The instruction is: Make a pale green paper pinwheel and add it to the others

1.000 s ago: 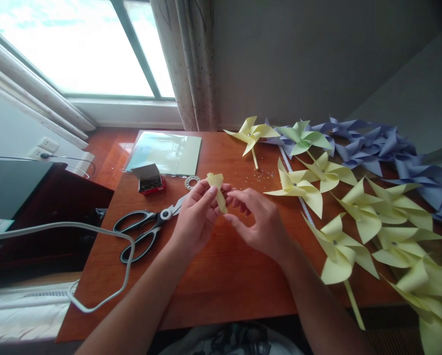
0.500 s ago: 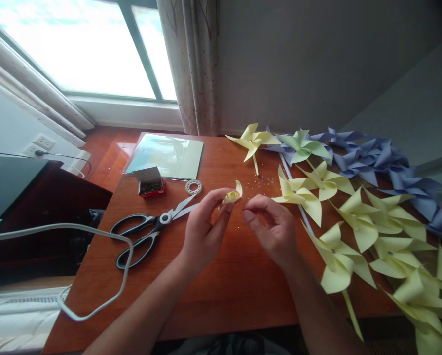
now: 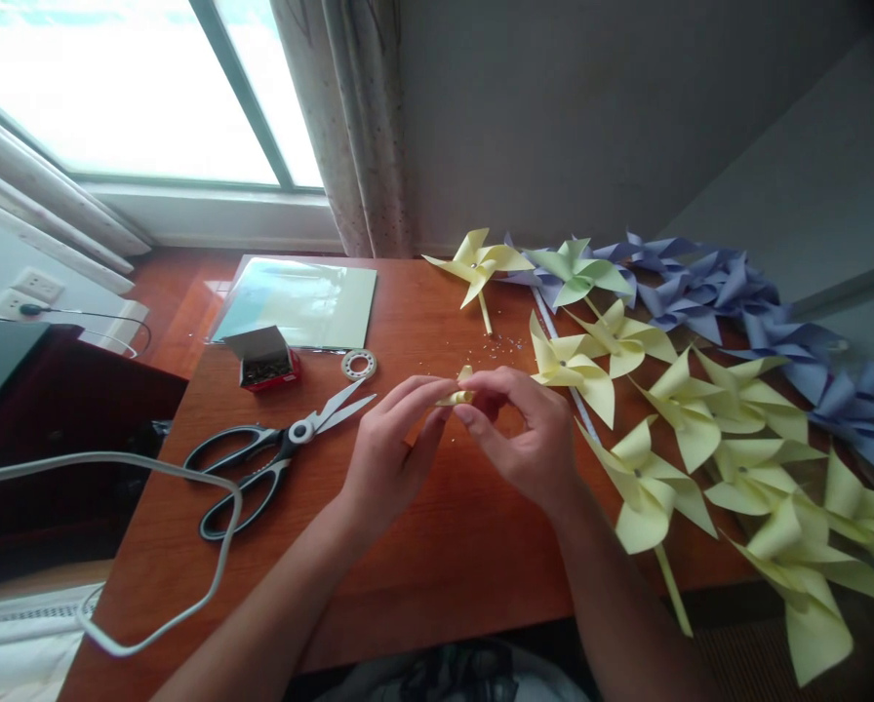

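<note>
Between the fingertips of my left hand point(image 3: 385, 453) is a small rolled strip of yellow paper point(image 3: 456, 398), pinched over the middle of the table. My right hand point(image 3: 529, 434) meets it from the other side, thumb and fingers closed at the roll's right end. Both hands partly hide the paper. A pair of scissors point(image 3: 301, 432) with black and grey handles lies just left of my left hand, blades parted. Nearest to my right hand is a yellow paper pinwheel point(image 3: 573, 363).
A tape roll point(image 3: 359, 365) and an open red box of small fasteners point(image 3: 267, 369) sit behind the scissors, near wrapped paper sheets point(image 3: 297, 302). Several yellow pinwheels, a green pinwheel point(image 3: 576, 271) and purple pinwheels point(image 3: 730, 292) cover the right side. A white cable point(image 3: 224, 556) crosses the left edge.
My right hand has moved left onto the yellow paper, having been apart from it before. The roll has turned from its spiral end to its side. The whole view has shifted slightly.
</note>
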### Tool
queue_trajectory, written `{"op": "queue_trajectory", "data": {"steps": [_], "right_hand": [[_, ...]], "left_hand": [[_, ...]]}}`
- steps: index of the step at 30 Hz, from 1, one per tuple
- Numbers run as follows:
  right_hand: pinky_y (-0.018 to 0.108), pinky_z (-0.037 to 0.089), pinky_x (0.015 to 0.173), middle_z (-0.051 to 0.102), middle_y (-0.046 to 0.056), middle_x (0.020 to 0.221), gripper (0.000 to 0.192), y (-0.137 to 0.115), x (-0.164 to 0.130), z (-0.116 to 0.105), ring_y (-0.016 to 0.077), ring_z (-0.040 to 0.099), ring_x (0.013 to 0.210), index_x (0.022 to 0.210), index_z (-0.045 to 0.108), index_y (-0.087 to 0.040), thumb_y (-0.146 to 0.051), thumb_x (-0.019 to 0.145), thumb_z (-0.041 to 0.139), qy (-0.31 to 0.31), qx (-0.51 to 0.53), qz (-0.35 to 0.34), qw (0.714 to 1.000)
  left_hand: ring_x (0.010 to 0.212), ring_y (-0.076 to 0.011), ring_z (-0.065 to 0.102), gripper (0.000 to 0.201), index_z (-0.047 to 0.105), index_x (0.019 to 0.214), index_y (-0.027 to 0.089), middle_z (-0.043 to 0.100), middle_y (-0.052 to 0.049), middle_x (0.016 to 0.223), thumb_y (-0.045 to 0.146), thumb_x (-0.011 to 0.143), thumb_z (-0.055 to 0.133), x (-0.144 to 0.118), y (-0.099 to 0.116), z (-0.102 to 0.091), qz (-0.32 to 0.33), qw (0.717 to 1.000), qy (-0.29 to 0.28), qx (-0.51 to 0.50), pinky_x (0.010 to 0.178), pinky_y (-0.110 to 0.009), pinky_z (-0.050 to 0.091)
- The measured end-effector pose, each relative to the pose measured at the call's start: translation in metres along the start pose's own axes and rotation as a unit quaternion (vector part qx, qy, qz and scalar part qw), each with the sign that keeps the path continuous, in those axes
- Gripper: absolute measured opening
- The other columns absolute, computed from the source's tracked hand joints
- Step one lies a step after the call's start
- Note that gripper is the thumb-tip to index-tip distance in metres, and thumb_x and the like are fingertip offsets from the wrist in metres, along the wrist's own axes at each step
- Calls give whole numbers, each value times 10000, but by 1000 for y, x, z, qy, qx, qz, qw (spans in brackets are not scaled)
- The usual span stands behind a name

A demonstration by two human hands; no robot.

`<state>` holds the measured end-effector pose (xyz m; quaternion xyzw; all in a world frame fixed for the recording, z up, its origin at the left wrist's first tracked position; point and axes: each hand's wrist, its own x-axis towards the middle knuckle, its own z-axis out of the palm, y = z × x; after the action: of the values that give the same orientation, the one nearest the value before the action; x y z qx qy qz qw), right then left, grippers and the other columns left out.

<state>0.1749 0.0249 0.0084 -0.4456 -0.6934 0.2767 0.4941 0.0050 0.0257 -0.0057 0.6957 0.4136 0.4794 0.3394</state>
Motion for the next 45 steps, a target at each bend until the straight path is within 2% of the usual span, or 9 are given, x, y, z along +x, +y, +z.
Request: {"op": "queue_trajectory", "data": {"steps": [3, 7, 12, 16, 22, 27, 31, 42, 45], "right_hand": [[294, 528, 660, 665, -13, 770, 88, 0, 0, 0, 138, 599, 669, 984, 699, -245, -217, 902, 684, 6, 2, 17, 1000], [284, 555, 656, 706, 9, 826, 84, 3, 0, 0, 154, 652, 723, 967, 713, -242, -274, 890, 719, 66, 91, 92, 989], [235, 525, 554, 689, -7, 787, 121, 9, 3, 0, 117, 609, 623, 943, 717, -241, -309, 854, 762, 153, 177, 126, 964], [242, 525, 553, 674, -5, 771, 156, 11, 4, 1, 120, 602, 622, 953, 713, -236, -340, 849, 768, 170, 184, 125, 960], [251, 531, 578, 690, 10, 817, 152, 7, 1, 0, 138, 645, 687, 962, 690, -234, -345, 874, 742, 121, 161, 125, 972], [257, 541, 616, 712, 21, 863, 120, 5, 1, 0, 150, 672, 748, 974, 684, -236, -307, 885, 726, 108, 160, 120, 974], [262, 554, 645, 738, 21, 909, 100, 4, 0, 1, 146, 678, 757, 974, 695, -244, -269, 882, 725, 105, 143, 99, 979], [275, 545, 679, 731, 11, 884, 91, 1, 1, -2, 143, 651, 752, 982, 716, -244, -225, 893, 711, 90, 91, 62, 990], [274, 545, 680, 725, 6, 861, 76, 0, 1, -3, 142, 648, 742, 972, 712, -241, -224, 899, 706, 98, 93, 62, 989]], "left_hand": [[979, -230, 688, 246, 722, 1142, 219, 745, -88, 1079, 163, 909, 667, 0, 0, 0, -21, 1000, 7, -16, 893, -335, 522], [1133, -252, 659, 316, 682, 1181, 205, 707, -111, 1209, 234, 872, 745, 1, 1, -2, -116, 984, 57, -126, 1004, -368, 504], [1042, -175, 679, 206, 645, 985, 196, 705, -65, 1186, 279, 849, 776, 7, -2, -6, -273, 896, 112, -331, 878, -275, 540], [937, -156, 716, 159, 656, 903, 186, 719, -19, 978, 241, 823, 781, 9, -3, -6, -357, 812, 104, -450, 781, -244, 542], [949, -178, 731, 144, 685, 941, 196, 755, -31, 954, 141, 818, 735, 8, 0, -5, -384, 765, 72, -512, 758, -261, 549], [905, -170, 706, 141, 706, 956, 201, 742, -30, 968, 171, 820, 726, 8, -1, -7, -370, 752, 25, -544, 732, -263, 550], [866, -164, 680, 260, 705, 1039, 214, 726, -32, 1025, 183, 785, 754, 7, -2, -7, -362, 757, 27, -543, 708, -261, 547], [778, -138, 635, 221, 713, 993, 155, 696, -53, 954, 216, 787, 766, 9, -7, -9, -401, 767, 0, -501, 663, -237, 534], [743, -121, 622, 244, 710, 1029, 181, 698, -48, 962, 269, 808, 765, 11, -9, -15, -398, 815, 51, -419, 614, -205, 496]]}}
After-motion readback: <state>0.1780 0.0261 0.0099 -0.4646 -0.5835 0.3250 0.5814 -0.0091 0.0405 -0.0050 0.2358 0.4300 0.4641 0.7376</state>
